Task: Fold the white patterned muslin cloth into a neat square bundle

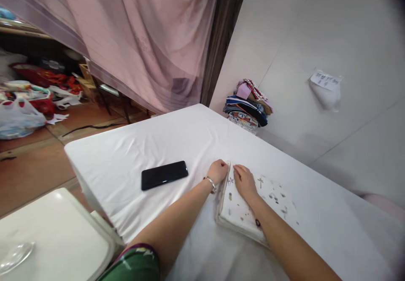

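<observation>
A white folded cloth (pixel 236 213) printed with small grey and brown motifs lies on the white-covered table. My left hand (pixel 218 171), with a bracelet (pixel 210 184) at the wrist, is closed at the cloth's far left corner, its fingertips on the edge. On top of the cloth, near that same corner, my right hand (pixel 245 184) rests palm down with fingers stretched out. A black phone (pixel 164 175) lies flat on the table, left of my left hand.
Folded clothes (pixel 247 106) are stacked at the table's far right edge, by the wall. A labelled packet (pixel 325 89) hangs there. A pink curtain (pixel 142 36) drops behind the table. A cream-coloured surface (pixel 57 230) stands at front left; plastic bags (pixel 20 118) lie beyond.
</observation>
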Action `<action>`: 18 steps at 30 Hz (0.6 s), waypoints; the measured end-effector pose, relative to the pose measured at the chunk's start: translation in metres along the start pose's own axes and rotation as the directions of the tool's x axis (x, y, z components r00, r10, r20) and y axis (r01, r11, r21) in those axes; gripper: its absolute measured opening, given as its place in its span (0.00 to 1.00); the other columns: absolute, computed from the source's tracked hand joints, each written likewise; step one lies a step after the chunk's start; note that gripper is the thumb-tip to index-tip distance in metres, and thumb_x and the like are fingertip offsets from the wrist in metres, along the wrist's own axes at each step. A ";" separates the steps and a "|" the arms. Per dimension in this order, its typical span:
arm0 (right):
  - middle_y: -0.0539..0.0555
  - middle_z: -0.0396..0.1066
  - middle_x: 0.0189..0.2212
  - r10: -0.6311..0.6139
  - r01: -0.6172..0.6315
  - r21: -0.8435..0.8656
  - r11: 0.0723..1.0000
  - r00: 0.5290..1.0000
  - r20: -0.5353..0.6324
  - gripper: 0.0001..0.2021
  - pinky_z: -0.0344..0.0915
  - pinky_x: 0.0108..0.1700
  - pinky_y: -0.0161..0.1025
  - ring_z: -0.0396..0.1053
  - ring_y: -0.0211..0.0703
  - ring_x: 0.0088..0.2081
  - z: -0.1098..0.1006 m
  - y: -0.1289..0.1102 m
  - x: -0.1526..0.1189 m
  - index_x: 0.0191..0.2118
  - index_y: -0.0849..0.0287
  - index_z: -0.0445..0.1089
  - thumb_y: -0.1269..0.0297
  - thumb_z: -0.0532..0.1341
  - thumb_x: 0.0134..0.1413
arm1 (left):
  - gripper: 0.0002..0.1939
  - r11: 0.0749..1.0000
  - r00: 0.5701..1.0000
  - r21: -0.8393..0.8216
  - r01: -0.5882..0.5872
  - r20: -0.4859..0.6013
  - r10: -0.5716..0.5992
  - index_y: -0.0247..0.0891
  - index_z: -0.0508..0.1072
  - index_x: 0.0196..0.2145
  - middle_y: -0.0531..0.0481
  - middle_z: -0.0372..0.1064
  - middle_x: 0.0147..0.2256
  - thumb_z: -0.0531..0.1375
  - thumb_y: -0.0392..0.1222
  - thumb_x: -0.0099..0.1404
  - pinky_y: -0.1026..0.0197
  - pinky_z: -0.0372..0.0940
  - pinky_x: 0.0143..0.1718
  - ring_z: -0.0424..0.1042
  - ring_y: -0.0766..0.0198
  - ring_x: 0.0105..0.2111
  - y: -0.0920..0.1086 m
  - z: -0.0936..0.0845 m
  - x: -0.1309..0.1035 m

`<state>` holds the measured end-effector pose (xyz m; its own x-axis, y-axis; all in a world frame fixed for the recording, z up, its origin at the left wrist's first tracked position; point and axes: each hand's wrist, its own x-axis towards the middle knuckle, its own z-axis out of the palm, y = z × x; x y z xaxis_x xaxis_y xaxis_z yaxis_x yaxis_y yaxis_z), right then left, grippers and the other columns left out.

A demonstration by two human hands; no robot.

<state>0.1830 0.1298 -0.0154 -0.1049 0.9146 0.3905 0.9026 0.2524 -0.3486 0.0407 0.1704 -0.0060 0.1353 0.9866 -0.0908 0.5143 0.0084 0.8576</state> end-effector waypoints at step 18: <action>0.52 0.74 0.32 0.175 -0.241 0.122 0.963 0.900 0.398 0.11 0.61 0.40 0.37 0.69 0.42 0.35 -0.008 0.015 0.063 0.30 0.57 0.74 0.65 0.54 0.50 | 0.11 0.999 0.999 -0.017 -0.045 -0.002 0.045 0.36 0.75 0.34 0.47 0.74 0.33 0.55 0.39 0.57 0.64 0.62 0.35 0.71 0.63 0.33 -0.005 0.004 0.021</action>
<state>0.1934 0.1893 0.0104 -0.1030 0.9935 -0.0486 0.8436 0.0613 -0.5334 0.0444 0.1905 -0.0145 0.1571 0.9863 -0.0509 0.4934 -0.0337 0.8691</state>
